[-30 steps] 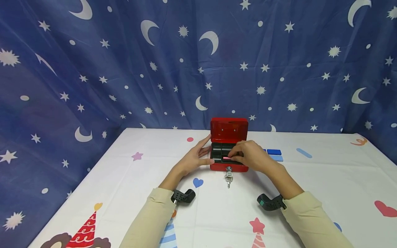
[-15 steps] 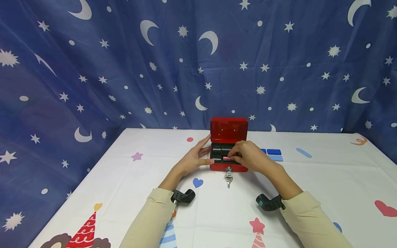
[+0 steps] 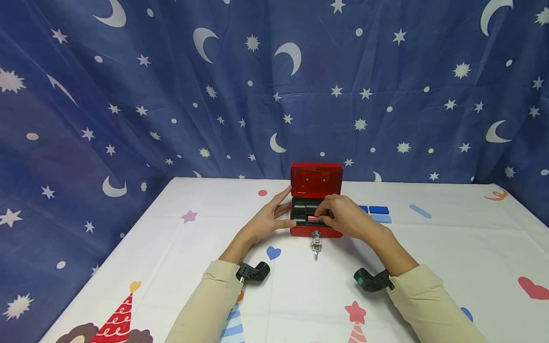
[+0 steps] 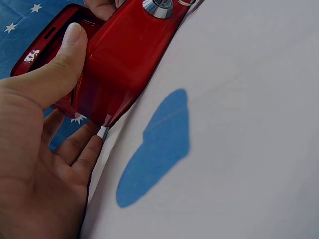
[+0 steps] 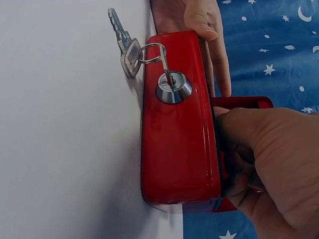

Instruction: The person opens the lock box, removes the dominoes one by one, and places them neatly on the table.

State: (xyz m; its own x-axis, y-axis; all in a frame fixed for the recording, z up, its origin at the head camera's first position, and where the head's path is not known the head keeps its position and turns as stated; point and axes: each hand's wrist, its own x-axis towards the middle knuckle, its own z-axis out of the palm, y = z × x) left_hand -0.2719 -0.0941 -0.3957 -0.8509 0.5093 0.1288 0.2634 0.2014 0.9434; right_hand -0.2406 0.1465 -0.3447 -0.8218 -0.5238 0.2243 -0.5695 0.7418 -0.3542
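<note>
A small red cash box (image 3: 316,231) with its lid (image 3: 316,181) raised stands near the back of the table. Inside is a black tray (image 3: 299,209) with compartments. My left hand (image 3: 267,220) steadies the box's left end, thumb on the top edge by the front corner and straight fingers along the side. My right hand (image 3: 347,215) reaches into the tray from the right, fingertips bent around the right end of a small pink block (image 3: 313,219). The hand hides part of that block and the tray's right side. A key (image 5: 168,64) sits in the front lock (image 5: 173,87).
Blue blocks (image 3: 379,210) and a light blue block (image 3: 381,218) lie right of the box, partly behind my right hand. A second key (image 5: 130,57) hangs on the ring at the front. A blue starry curtain (image 3: 240,119) hangs behind the table.
The right fingertips have shifted very slightly left, and a little more of the pink block's face shows. The left hand and the box stay where they were.
</note>
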